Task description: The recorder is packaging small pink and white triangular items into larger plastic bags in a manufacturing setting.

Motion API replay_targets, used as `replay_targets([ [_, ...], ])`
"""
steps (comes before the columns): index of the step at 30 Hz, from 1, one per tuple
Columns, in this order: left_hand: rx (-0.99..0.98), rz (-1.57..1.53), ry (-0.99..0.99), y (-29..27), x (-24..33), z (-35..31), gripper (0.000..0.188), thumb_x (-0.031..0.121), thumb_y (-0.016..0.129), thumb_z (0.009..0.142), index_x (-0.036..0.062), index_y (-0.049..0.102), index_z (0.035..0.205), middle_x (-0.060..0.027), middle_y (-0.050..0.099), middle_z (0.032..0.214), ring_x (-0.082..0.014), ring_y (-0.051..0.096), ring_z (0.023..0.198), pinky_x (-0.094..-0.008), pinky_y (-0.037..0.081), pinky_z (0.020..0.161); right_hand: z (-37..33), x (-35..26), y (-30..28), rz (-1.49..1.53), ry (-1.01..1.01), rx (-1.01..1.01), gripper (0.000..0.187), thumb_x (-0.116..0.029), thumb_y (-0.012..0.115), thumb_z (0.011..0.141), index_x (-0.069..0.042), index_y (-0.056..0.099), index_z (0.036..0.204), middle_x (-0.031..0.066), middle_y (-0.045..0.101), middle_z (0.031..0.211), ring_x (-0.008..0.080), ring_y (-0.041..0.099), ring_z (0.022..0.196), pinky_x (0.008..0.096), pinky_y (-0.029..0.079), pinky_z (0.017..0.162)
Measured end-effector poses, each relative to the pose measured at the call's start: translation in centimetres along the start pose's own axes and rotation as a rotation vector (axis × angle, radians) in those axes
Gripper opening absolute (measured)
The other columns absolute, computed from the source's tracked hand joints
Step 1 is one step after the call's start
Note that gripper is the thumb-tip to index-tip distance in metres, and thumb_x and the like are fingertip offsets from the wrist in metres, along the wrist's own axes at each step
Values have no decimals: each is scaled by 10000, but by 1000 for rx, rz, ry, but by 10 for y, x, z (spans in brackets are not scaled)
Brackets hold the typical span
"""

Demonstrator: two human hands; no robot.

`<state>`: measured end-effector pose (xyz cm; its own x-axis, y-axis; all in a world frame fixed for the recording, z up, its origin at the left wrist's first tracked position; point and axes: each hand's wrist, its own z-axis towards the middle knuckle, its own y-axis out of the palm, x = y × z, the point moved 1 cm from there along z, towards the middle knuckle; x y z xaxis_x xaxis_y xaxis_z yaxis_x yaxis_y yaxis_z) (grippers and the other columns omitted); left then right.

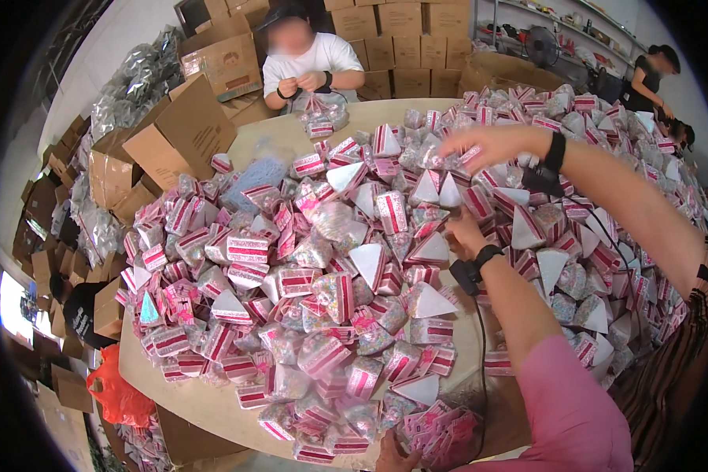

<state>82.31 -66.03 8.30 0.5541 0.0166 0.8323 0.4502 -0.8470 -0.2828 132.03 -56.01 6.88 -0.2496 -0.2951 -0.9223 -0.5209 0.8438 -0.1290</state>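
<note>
My right hand [466,237], at the end of a pink-sleeved arm with a black wristband, reaches into a heap of bagged cake-slice-shaped pieces [391,212]. Its fingers are apart and touch the packs there; I see nothing clearly gripped. The pieces are white wedges with pink and white striped sides, in clear bags with colourful bits. At the lower edge my left hand [396,455] is partly cut off, fingers apart, next to a pile of pink printed cards [440,434]. Nothing shows in that hand.
A co-worker's arm [629,185] reaches over the heap from the right. Across the table [252,141] another person [311,67] handles a clear bag. Cardboard boxes [179,134] stand left and behind; a red plastic bag [122,393] hangs lower left. A dark cable [482,370] crosses the tabletop.
</note>
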Motion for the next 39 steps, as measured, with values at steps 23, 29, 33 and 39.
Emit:
replay_targets([
  [23, 0, 12, 67, 5, -9, -2, 800, 246, 661, 782, -31, 233, 1399, -266, 374, 1336, -376, 375, 1252, -405, 327, 1035, -46, 1, -29, 119, 102, -189, 221, -90, 616, 758, -87, 523, 959, 49, 538, 809, 181, 568, 652, 311, 452, 481],
  [29, 103, 132, 259, 4, -13, -6, 714, 240, 641, 806, -8, 289, 1374, -240, 476, 1243, -352, 461, 1185, -385, 378, 992, -70, -31, -55, 14, -3, -221, 117, -115, 592, 776, -52, 553, 867, 89, 571, 714, 183, 563, 554, 299, 411, 402],
  [33, 73, 17, 314, 9, -36, 13, 560, 61, 697, 701, -10, 398, 1169, -120, 536, 914, -169, 547, 677, -260, 462, 566, -104, -54, -82, -8, -234, -259, 158, -154, 593, 777, -19, 593, 695, 68, 554, 562, 122, 483, 421, 268, 358, 357],
  [39, -95, -317, 95, 1, 1, -1, 615, 11, 653, 711, -14, 322, 1229, -147, 538, 1007, -195, 597, 768, -298, 506, 570, -215, -94, -108, 130, -215, -241, 234, -141, 573, 878, -9, 554, 1070, 68, 627, 869, 136, 627, 717, 251, 504, 609],
])
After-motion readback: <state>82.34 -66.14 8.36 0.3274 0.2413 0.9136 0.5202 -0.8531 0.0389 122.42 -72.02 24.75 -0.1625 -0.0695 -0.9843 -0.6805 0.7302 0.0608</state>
